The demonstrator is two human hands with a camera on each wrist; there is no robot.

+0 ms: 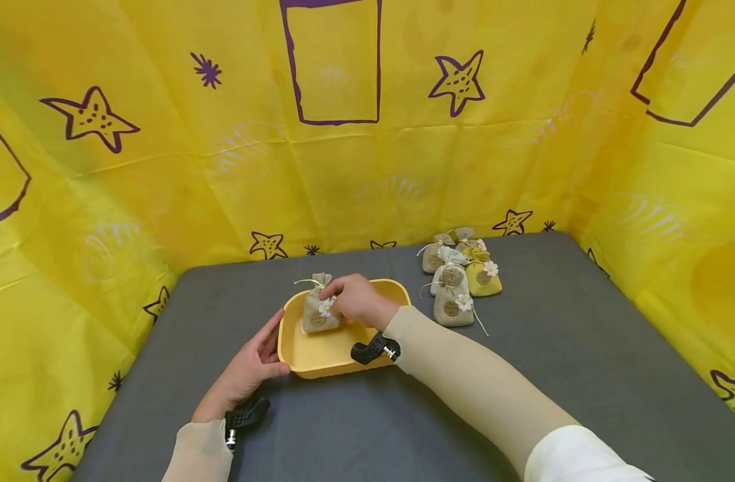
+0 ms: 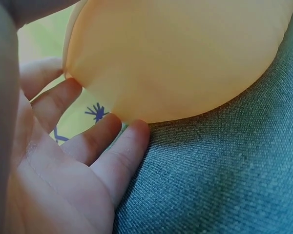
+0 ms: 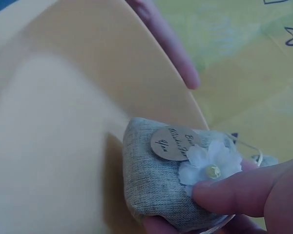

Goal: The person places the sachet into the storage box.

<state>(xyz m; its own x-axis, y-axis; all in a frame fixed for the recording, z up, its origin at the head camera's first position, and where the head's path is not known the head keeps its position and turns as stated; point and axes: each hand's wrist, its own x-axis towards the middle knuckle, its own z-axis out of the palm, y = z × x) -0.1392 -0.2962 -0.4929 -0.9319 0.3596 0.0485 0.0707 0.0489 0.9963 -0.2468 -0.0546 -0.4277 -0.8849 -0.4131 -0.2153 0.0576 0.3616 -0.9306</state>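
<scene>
My right hand [image 1: 358, 299] pinches a small beige linen sachet [image 1: 316, 316], thumb against its white cloth flower [image 3: 211, 168]. A round paper tag [image 3: 172, 143] shows on the sachet, its neck tied with pale cord. The sachet is inside the left part of a yellow plastic basin [image 1: 346, 367], upright in the head view. At the basin's left end, my left hand [image 1: 250, 365] holds the wall, its thumb at the near corner. Its fingertips [image 2: 132, 131] press on the outer side of the basin in the left wrist view.
Right of the basin stands a group of several sachets: a beige one [image 1: 454, 309] with a flower in front, a yellow one [image 1: 483, 281], and others behind. All rests on a grey cloth-covered table [image 1: 355, 428]. Yellow patterned fabric [image 1: 343, 181] hangs around the back and sides.
</scene>
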